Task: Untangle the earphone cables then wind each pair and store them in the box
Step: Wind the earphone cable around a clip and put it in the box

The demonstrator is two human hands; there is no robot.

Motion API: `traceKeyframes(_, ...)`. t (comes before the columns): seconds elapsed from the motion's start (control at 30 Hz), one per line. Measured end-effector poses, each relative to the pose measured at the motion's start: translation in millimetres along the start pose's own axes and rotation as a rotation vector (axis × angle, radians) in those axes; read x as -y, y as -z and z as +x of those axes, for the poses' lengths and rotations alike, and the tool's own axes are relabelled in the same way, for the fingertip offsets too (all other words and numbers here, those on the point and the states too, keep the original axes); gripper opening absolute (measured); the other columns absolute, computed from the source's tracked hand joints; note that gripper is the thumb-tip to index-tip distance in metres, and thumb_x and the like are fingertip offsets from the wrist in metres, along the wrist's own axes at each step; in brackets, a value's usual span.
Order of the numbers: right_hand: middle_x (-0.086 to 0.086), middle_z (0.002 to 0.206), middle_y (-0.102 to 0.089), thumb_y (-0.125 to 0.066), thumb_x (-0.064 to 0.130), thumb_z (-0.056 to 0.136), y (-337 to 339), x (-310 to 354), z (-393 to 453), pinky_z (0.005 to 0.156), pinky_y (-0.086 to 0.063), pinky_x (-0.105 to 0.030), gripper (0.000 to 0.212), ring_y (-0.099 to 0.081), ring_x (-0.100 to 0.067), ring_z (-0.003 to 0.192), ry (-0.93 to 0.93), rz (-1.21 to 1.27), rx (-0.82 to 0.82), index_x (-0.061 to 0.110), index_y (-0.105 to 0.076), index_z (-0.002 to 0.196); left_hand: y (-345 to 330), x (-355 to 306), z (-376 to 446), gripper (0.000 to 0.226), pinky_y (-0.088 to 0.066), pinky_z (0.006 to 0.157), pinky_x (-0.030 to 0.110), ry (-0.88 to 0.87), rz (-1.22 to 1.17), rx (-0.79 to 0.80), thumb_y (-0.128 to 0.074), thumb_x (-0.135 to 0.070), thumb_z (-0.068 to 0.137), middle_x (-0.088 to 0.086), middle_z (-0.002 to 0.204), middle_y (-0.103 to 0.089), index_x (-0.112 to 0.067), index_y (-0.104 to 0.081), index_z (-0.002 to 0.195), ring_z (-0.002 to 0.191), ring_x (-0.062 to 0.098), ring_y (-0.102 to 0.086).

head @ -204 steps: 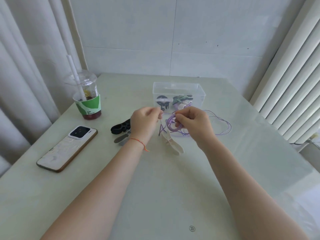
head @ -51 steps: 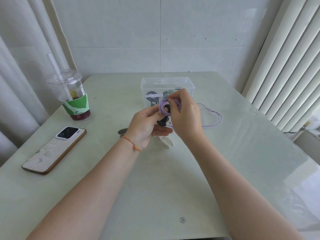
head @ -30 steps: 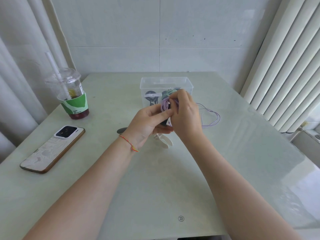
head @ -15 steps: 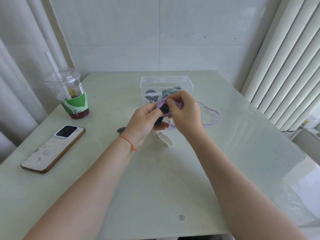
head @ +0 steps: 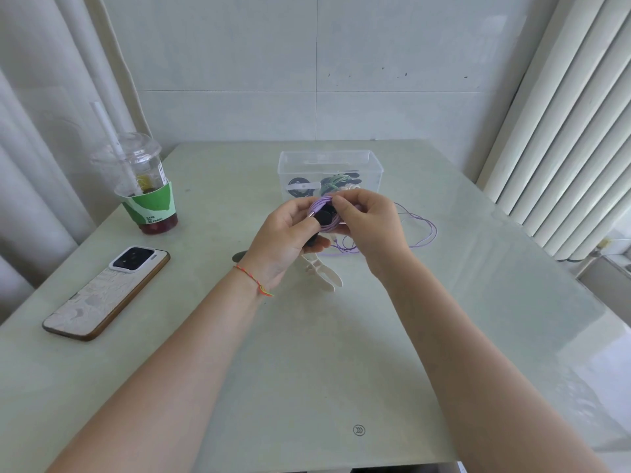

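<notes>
We hold our left hand and right hand together above the table, just near of the clear box. The left hand grips a black winder, and the right hand's thumb and fingers pinch the purple earphone cable coiled on it. Loose cable trails right onto the table. A white winder lies below. Wound earphones sit inside the box.
</notes>
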State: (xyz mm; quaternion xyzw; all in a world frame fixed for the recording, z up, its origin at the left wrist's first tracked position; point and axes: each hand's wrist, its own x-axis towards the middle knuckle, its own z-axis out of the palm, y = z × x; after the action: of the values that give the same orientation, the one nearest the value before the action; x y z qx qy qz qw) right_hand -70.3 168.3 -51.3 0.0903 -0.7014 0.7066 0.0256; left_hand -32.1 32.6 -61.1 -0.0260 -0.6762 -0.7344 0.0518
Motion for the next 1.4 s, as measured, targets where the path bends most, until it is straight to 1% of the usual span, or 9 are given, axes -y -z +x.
traceKeyframes(0.13,-0.026,0.093,-0.07,-0.056,0.003,0.094,4.5,1.5,-2.1,0.076,-0.059,-0.035,0.017,-0.07,-0.028,0.08,-0.02,0.154,0.079,-0.007,-0.068,0.099,2.1,-1.9,0.9,0.028,-0.054,0.069,0.024,-0.017,-0.053,0.051,-0.056,-0.007,0.089,0.007,0.098,-0.071,-0.011,-0.067,0.114,0.071,0.018,-0.063)
traceKeyframes(0.33,-0.024,0.098,-0.07,-0.052,0.002,0.095,4.1,-0.8,-1.0,0.084,-0.057,-0.039,0.02,-0.068,-0.028,0.088,-0.03,0.249,0.133,-0.004,-0.068,0.104,-0.3,-3.1,-0.1,0.029,-0.051,0.064,0.022,-0.01,-0.151,0.039,-0.042,0.002,0.097,0.011,0.094,-0.065,-0.009,-0.064,0.114,0.067,0.017,-0.059)
traceKeyframes(0.53,-0.021,0.094,-0.072,-0.053,0.002,0.093,0.9,-1.9,-0.6,0.079,-0.06,-0.038,0.019,-0.073,-0.028,0.082,0.011,0.039,0.076,-0.001,-0.071,0.099,-2.4,0.2,0.7,0.025,-0.048,0.061,0.023,-0.026,-0.036,-0.053,-0.051,-0.005,0.094,0.009,0.097,-0.067,-0.006,-0.056,0.118,0.068,0.017,-0.059)
traceKeyframes(0.7,-0.014,0.084,-0.072,-0.057,0.007,0.093,2.4,-2.1,0.2,0.078,-0.059,-0.046,0.016,-0.072,-0.026,0.072,0.104,-0.162,0.098,0.003,-0.072,0.098,-0.1,2.9,2.2,0.029,-0.048,0.061,0.022,-0.053,0.086,-0.078,-0.041,0.002,0.096,0.002,0.093,-0.069,-0.016,-0.057,0.111,0.066,0.015,-0.059)
traceKeyframes(0.8,-0.014,0.081,-0.073,-0.059,0.009,0.092,3.4,-1.7,1.5,0.077,-0.058,-0.049,0.015,-0.072,-0.028,0.07,0.104,-0.179,0.096,0.002,-0.072,0.095,0.0,1.4,1.7,0.035,-0.047,0.06,0.02,-0.08,0.152,-0.051,-0.038,0.004,0.094,-0.002,0.09,-0.068,-0.021,-0.057,0.11,0.067,0.015,-0.059)
traceKeyframes(0.93,-0.023,0.086,-0.071,-0.057,0.007,0.093,5.3,0.0,0.4,0.078,-0.059,-0.046,0.017,-0.072,-0.035,0.072,0.04,-0.075,0.124,-0.004,-0.07,0.092,-0.2,0.5,1.1,0.037,-0.047,0.06,0.019,-0.108,0.155,-0.021,-0.041,0.008,0.093,-0.003,0.094,-0.069,-0.021,-0.056,0.109,0.069,0.018,-0.059)
traceKeyframes(1.1,-0.027,0.09,-0.07,-0.05,0.007,0.098,6.7,-0.1,0.0,0.079,-0.059,-0.041,0.022,-0.071,-0.04,0.075,-0.03,0.01,0.195,-0.008,-0.067,0.097,-1.6,0.6,0.1,0.033,-0.049,0.069,0.027,-0.153,0.164,0.004,-0.049,0.006,0.095,-0.001,0.108,-0.064,-0.021,-0.051,0.114,0.074,0.019,-0.059)
traceKeyframes(1.23,-0.022,0.089,-0.071,-0.049,0.01,0.099,7.4,0.0,0.3,0.067,-0.055,-0.024,0.025,-0.071,-0.024,0.072,-0.025,-0.023,0.18,-0.006,-0.068,0.099,-0.1,-0.7,1.1,0.039,-0.05,0.069,0.016,-0.186,0.247,-0.081,-0.055,0.002,0.094,0.006,0.12,-0.051,-0.019,-0.045,0.126,0.074,0.008,-0.066)
traceKeyframes(1.4,-0.012,0.077,-0.07,-0.053,0.012,0.097,5.7,-0.9,-0.3,0.064,-0.053,-0.023,0.021,-0.062,-0.017,0.059,-0.008,-0.066,0.111,-0.002,-0.069,0.098,6.0,-0.7,3.4,0.033,-0.056,0.084,0.033,-0.118,0.134,-0.099,-0.068,-0.007,0.089,0.014,0.119,-0.061,-0.022,-0.054,0.115,0.091,0.027,-0.069)
